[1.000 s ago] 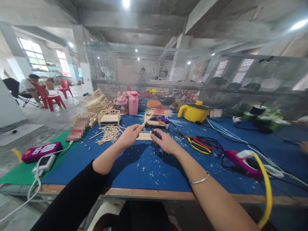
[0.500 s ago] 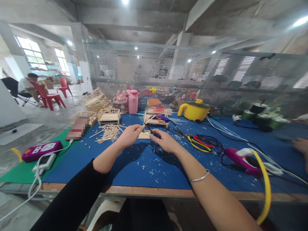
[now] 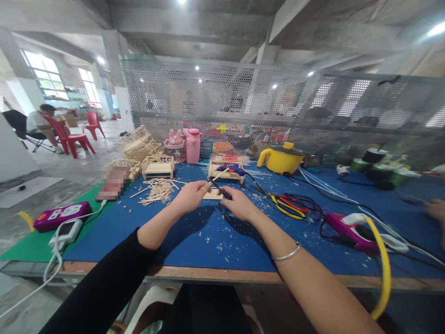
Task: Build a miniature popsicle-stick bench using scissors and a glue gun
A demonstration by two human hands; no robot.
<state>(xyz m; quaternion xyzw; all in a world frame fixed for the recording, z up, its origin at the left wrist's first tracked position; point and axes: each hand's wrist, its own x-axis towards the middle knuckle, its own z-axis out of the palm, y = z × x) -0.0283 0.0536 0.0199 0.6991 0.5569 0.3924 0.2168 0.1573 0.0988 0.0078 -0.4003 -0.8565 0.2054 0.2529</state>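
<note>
My left hand (image 3: 190,195) pinches a thin wooden stick (image 3: 219,176) that slants up to the right above the blue table mat (image 3: 208,236). Close beside it, my right hand (image 3: 238,203) grips a small dark cutting tool (image 3: 218,189) whose tip meets the stick. A flat piece made of wooden sticks (image 3: 212,194) lies on the mat just behind both hands. A silver bangle circles my right wrist.
A heap of loose sticks (image 3: 156,190) and small stick-built crates (image 3: 158,167) sit at the left. A yellow pot (image 3: 282,160), pink bottle (image 3: 193,146), cables, a magenta glue gun (image 3: 349,232) and a power strip (image 3: 60,215) surround the work. Another person's hand (image 3: 436,208) shows at the right edge.
Both hands stayed together over the mat. The stick in my left hand looks shorter than a second ago, and the view shifted slightly.
</note>
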